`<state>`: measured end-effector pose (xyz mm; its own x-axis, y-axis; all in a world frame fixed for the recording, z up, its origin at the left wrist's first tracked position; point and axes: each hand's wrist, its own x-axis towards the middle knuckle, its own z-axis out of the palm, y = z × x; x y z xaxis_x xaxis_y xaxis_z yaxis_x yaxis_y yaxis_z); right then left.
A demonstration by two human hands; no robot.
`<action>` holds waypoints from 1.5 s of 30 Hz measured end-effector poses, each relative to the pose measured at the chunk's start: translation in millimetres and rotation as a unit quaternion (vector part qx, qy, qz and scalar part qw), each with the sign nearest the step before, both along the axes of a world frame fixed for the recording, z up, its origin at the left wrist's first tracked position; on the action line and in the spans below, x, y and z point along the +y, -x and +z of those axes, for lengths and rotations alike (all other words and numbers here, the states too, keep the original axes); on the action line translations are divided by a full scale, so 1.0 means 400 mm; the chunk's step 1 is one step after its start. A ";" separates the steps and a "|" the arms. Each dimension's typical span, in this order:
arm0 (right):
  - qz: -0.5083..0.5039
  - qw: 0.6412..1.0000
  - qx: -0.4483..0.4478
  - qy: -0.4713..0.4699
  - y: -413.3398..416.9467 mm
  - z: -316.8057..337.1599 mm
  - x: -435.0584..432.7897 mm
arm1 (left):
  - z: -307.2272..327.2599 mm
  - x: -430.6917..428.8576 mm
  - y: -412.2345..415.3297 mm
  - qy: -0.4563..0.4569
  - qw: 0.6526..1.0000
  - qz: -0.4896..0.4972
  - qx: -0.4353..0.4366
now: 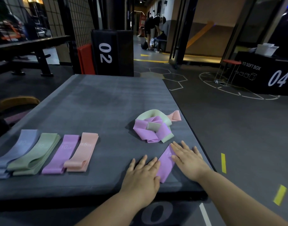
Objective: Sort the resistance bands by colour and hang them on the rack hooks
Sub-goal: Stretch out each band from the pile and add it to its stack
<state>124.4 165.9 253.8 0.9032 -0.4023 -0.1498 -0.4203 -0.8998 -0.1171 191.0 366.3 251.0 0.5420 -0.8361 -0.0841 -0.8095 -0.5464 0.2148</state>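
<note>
A purple band (166,162) lies flat near the front right of the grey soft box top (99,98). My left hand (144,175) rests palm down on its left edge and my right hand (189,160) presses flat on its right edge, fingers spread. Just beyond them sits a tangled pile (153,128) of purple, pale green and peach bands. At the left, sorted flat stacks lie side by side: blue (17,150), green (37,152), purple (61,154) and peach (83,152). No rack or hooks are in view.
A black box marked 02 (112,51) with a red mat beside it stands behind the box top. Another box marked 04 (267,74) and a red stool (230,62) are at the right. A person bends over in the far corridor. A bench (34,51) stands at the left.
</note>
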 end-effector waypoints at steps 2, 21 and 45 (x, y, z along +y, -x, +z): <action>-0.003 1.000 0.003 -0.001 0.001 0.000 0.002 | 0.005 -0.003 0.003 0.005 1.000 0.009 0.009; -0.072 0.991 -0.112 -0.018 -0.004 0.004 -0.005 | -0.005 -0.012 0.009 0.039 0.998 0.042 0.032; -0.211 0.924 -0.234 -0.215 -0.021 0.048 -0.013 | 0.048 -0.004 -0.013 0.116 0.981 0.154 0.029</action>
